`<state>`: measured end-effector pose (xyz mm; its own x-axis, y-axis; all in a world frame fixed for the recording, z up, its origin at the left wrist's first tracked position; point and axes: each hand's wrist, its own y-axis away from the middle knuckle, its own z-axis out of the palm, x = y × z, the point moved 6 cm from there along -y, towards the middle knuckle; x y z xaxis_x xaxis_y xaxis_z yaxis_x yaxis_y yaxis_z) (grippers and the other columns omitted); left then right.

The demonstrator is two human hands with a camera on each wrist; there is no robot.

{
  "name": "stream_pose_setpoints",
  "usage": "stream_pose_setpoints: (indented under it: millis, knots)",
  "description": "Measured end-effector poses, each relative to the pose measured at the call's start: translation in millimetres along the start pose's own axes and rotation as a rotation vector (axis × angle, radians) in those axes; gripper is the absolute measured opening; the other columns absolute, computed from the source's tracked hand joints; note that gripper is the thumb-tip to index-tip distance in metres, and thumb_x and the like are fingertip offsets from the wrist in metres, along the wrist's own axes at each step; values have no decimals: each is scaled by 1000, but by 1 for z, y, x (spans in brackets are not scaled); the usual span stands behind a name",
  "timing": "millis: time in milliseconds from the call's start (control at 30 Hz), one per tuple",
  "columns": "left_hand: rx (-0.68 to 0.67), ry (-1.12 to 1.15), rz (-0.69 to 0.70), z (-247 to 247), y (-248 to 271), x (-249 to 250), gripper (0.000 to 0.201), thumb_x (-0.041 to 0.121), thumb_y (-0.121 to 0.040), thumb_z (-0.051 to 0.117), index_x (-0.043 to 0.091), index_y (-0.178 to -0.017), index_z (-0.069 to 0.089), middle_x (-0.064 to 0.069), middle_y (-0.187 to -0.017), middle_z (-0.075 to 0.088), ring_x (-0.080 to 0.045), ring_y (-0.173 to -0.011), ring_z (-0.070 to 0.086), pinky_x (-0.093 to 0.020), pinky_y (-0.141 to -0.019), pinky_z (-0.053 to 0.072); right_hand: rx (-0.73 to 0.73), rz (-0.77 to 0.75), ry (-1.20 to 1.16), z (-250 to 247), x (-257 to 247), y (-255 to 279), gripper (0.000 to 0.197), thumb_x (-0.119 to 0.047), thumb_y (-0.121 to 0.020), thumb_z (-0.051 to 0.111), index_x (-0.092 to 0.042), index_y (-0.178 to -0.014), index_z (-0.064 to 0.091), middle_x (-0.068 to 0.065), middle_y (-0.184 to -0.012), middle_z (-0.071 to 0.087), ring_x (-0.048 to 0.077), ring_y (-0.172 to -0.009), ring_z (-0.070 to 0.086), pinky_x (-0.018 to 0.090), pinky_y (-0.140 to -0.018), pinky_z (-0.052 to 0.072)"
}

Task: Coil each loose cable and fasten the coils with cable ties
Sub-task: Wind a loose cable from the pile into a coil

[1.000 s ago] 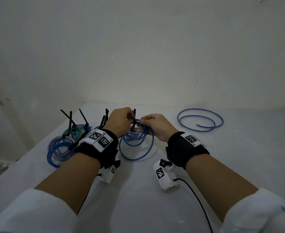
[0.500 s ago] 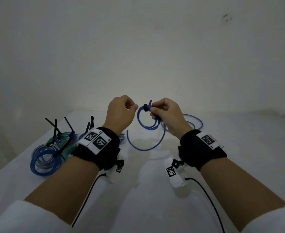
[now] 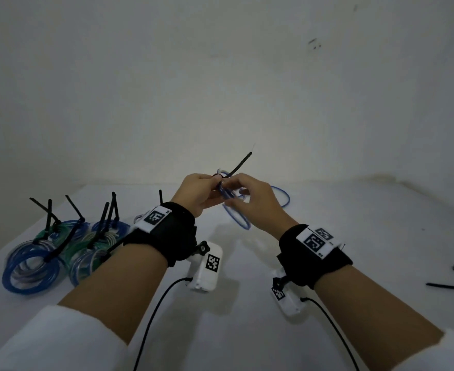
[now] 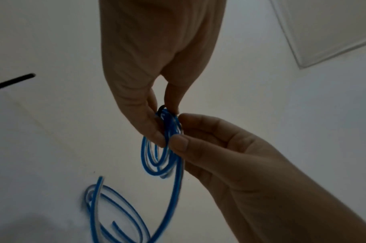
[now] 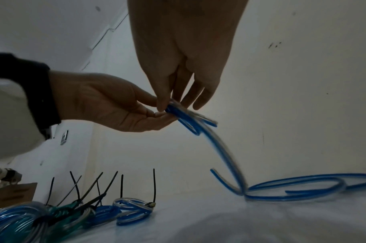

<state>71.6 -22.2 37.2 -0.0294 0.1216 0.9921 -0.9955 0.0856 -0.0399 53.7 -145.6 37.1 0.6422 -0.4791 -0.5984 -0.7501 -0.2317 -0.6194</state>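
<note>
Blue coil (image 3: 234, 207) pinched between left hand (image 3: 196, 192) and right hand (image 3: 258, 202), cable tie (image 3: 238, 166) apparently around it.

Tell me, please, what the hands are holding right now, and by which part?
Both hands, left hand and right hand, pinch the blue coil at its top, where the black tie wraps the bunched loops.

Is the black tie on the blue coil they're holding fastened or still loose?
Fastened, it seems: the cable tie loops round the blue coil between left hand and right hand, tail sticking up. How tightly it is cinched: cannot tell.
</note>
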Motion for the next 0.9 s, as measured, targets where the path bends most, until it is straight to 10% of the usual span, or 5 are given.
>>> stream_pose_setpoints:
  millis: [267,400,533,700,900]
  knots:
    - [43,16,71,4,-9,1,24,8,-99,37,4,-82,53,-7,-77,58,-13,-72,64,-20,-60,57,239,367,-68,-30,44,19,6,-13,-91,55,-11,-86,55,3,-74,64,9,-61,59,24,-62,50]
    - [40,48,127,10,-12,8,27,6,-100,33,4,-82,52,-6,-77,52,-13,-72,61,-24,-66,57,-168,804,-213,-1,57,39,33,-32,-100,37,-1,-104,47,15,-70,67,20,-48,59,21,-43,46]
    - [1,89,163,20,-12,11,28,6,-101,30,3,-84,52,-8,-75,51,-18,-71,55,-30,-76,54,-339,938,-622,26,50,49,47,-40,-99,40,-3,-127,34,25,-85,68,32,-70,69,31,-57,57]
    - [3,150,164,22,-11,11,31,-1,-98,28,2,-80,53,-6,-70,44,-13,-57,45,-26,-64,50,13,910,-858,22,62,36,16,-4,-90,58,3,-103,51,19,-77,64,23,-63,67,28,-56,58]
    - [-33,112,140,16,-14,2,28,7,-100,29,5,-87,54,-4,-75,45,-8,-56,39,-22,-60,42,367,768,-837,-11,68,24,33,4,-92,49,-12,-113,30,12,-76,60,22,-63,59,27,-58,53]
